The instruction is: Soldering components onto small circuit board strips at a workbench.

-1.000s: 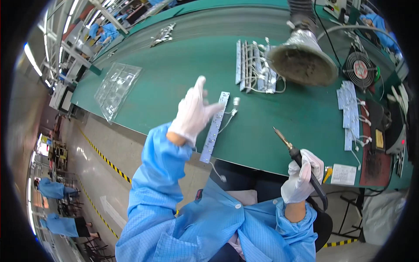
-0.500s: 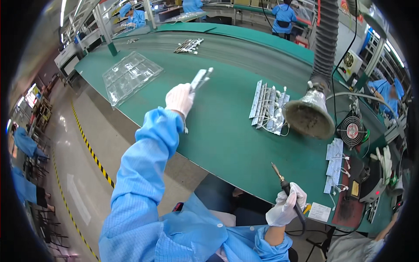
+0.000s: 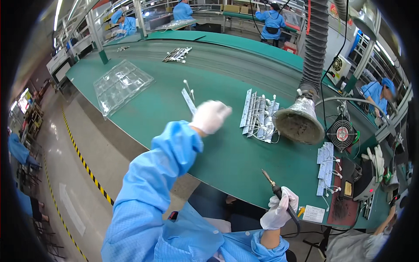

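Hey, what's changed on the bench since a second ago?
The LED strip moved farther off and leftward: the left hand picked it up, apparently let go, then shifted right toward the grouped strips. The right hand still holds the soldering iron.

Bright, fairly even indoor light falls on the green table, with strip lights glowing overhead beyond its left end and white glare on the clear plastic tray upon its left part. Sheen spots the floor left of the table, while shadow darkens the floor along its near edge. Fisheye distortion bows the table's edges, black vignetting closes the corners, and the left hand above the table is slightly blurred.
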### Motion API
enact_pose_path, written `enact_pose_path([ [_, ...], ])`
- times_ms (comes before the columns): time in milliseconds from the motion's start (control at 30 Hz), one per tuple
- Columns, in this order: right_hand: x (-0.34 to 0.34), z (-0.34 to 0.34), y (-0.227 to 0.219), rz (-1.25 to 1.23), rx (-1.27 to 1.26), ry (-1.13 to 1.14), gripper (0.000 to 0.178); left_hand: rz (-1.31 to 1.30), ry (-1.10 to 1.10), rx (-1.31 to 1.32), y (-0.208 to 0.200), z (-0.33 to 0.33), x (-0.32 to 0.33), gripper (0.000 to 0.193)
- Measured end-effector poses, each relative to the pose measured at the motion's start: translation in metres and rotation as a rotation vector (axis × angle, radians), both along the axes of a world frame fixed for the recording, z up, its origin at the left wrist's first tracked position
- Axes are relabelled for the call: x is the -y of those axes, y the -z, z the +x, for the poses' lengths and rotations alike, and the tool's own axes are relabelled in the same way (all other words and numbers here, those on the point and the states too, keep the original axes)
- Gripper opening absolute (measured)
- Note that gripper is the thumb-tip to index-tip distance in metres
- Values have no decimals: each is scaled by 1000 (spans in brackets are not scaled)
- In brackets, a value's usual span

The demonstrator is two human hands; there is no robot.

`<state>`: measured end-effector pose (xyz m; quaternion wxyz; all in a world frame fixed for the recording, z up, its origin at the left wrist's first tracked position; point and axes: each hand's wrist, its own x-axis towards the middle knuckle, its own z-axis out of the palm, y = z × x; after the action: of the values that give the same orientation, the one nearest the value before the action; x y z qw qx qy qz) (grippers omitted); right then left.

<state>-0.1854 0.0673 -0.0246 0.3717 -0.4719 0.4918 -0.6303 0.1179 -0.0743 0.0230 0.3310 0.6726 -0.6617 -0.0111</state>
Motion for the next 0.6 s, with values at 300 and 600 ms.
enact_pose_path([
  [300, 1, -7, 8, -42, 51, 7, 15, 185, -177, 528, -9, -32, -11, 38],
  [600, -1, -5, -8, 64, 169, -60, 15, -62, -68, 277, 35, 22, -76, 15],
])
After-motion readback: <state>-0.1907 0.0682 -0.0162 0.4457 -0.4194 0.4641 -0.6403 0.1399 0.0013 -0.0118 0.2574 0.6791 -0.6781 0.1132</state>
